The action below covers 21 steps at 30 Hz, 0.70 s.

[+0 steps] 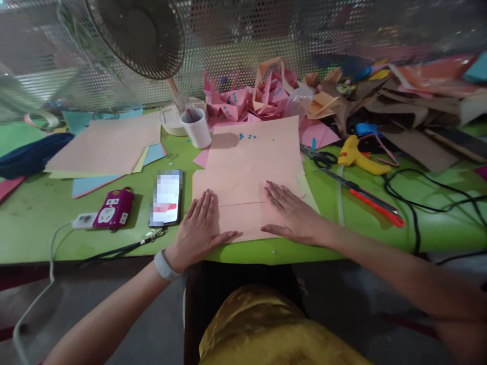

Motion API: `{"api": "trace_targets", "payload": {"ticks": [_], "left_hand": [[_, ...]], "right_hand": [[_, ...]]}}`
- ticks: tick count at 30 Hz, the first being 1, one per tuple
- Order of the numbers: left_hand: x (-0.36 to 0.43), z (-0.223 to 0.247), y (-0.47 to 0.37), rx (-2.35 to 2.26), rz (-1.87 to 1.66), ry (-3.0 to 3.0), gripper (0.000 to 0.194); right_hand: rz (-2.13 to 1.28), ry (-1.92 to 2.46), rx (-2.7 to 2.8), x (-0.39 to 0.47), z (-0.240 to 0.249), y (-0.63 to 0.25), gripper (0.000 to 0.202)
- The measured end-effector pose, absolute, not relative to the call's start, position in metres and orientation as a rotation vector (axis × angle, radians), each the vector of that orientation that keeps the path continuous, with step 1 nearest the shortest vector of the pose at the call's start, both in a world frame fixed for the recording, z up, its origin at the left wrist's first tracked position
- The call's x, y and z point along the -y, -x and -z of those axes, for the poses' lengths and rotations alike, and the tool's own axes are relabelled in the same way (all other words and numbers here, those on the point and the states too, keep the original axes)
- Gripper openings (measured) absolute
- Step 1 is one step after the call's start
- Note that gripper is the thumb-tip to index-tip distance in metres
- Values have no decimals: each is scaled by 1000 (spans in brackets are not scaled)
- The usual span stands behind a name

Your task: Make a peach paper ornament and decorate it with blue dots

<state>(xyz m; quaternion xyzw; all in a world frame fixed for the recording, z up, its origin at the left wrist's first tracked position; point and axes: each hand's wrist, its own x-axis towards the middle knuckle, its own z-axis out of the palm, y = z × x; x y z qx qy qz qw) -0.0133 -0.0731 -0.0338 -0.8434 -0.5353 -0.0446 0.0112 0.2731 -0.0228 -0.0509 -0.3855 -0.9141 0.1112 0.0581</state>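
- Peach paper [251,167], in the head view, lies flat on the green table [232,253] in front of the person; a straight line crosses it between the hands, whether edge or crease I cannot tell.
- Left hand [201,223] rests at its 7 to 8 o'clock, palm down, open, gripping nothing.
- Right hand [291,213] rests at 4 to 5 o'clock, also flat and open.
- Small blue dots [247,136] sit on the paper toward 12 o'clock.
- White cup [198,133] stands between 10 and 11 o'clock.
- Phone [167,197] lies near 9 o'clock.
- Yellow glue gun [359,156] lies near 3 o'clock.
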Motion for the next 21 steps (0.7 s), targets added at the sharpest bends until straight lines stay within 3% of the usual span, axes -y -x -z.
{"api": "trace_targets", "payload": {"ticks": [17, 19, 21], "left_hand": [[70, 35, 33, 1604, 130, 2633, 97], [62, 15, 35, 1525, 97, 2771, 84], [51, -13, 28, 1649, 236, 2662, 78]], "right_hand": [[-293, 1623, 2696, 34, 14, -328, 103], [-209, 1655, 2643, 30, -5, -325, 97], [-157, 1701, 2564, 22, -26, -313, 78]]}}
